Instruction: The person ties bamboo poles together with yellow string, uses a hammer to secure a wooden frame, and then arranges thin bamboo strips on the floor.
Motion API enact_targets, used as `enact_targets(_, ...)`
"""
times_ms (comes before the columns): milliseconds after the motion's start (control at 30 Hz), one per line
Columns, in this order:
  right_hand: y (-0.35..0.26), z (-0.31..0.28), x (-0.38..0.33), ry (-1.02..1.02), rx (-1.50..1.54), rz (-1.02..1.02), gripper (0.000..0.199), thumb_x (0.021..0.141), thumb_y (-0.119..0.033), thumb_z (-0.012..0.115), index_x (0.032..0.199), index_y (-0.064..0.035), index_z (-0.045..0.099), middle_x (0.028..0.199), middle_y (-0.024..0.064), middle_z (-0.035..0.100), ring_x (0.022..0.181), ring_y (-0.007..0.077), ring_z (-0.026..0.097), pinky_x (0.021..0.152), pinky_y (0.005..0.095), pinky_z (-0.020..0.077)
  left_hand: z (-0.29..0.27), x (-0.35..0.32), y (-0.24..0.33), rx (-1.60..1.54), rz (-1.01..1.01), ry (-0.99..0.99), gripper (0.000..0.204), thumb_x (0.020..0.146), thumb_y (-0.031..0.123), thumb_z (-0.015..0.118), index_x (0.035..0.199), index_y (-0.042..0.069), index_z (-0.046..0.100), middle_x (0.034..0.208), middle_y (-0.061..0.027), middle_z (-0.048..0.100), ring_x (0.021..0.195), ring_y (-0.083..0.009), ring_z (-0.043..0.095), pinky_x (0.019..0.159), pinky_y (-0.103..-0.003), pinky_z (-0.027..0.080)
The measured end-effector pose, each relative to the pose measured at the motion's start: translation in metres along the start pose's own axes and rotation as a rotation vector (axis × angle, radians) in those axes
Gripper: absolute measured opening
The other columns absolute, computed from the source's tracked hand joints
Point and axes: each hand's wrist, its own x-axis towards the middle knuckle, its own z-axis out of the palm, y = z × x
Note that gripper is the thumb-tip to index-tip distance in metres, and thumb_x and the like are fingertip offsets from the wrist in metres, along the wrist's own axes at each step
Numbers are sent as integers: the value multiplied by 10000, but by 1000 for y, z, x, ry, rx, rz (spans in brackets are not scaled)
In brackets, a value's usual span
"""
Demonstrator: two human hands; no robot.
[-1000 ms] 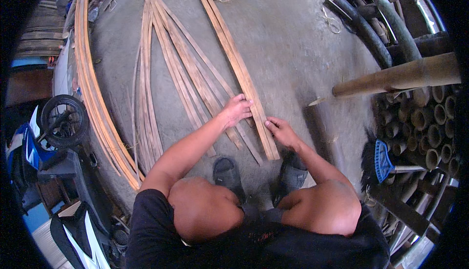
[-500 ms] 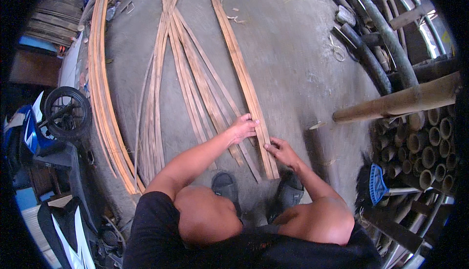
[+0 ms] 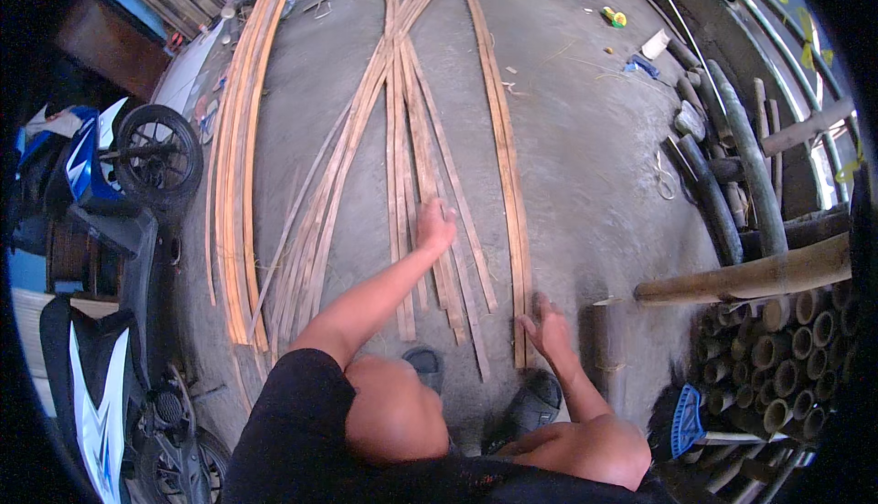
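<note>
Long, flat bamboo strips lie on the concrete floor in front of me. My left hand [image 3: 437,227] is over the middle bundle of bamboo strips [image 3: 422,152], its fingers curled onto one of them and partly hidden. To the right is a separate pair of bamboo strips [image 3: 506,166], running away from me side by side. Close to their near end, my right hand [image 3: 547,328] has its fingers apart, with the thumb by the strips' right edge. More strips [image 3: 338,170] fan out on the left and cross the middle bundle farther off.
Orange-brown strips [image 3: 240,175] lie along the left, beside a parked blue and white motorcycle [image 3: 91,161]. On the right are a thick bamboo pole [image 3: 750,277], stacked bamboo tubes [image 3: 777,358] and a blue broom [image 3: 686,422]. My sandals [image 3: 535,403] stand near the strips' ends.
My left hand has left the right-hand pair of strips and moved left onto the middle bundle. My right hand has loosened from the pair, which now lies on the floor. The view has shifted.
</note>
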Motion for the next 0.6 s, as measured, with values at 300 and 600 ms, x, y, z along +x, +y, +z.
enact_targets(300, -6, -5, -9, 226, 41, -202, 523, 916, -246, 710, 1377, -55, 554, 1136, 247, 635, 997, 392, 651, 860, 470, 539, -128, 46, -130, 402, -449, 308, 491, 920, 315, 676, 1320, 66, 536, 1307, -212, 580, 1238, -379, 558, 1057, -522, 425)
enact_targets(600, -22, 11, -14, 142, 152, -329, 416, 927, -179, 687, 1311, -43, 606, 1047, 223, 666, 915, 370, 675, 815, 449, 555, -188, 6, -219, 564, -500, 12, 330, 922, 329, 652, 1142, 85, 677, 1153, -210, 709, 1099, -414, 669, 964, -540, 516)
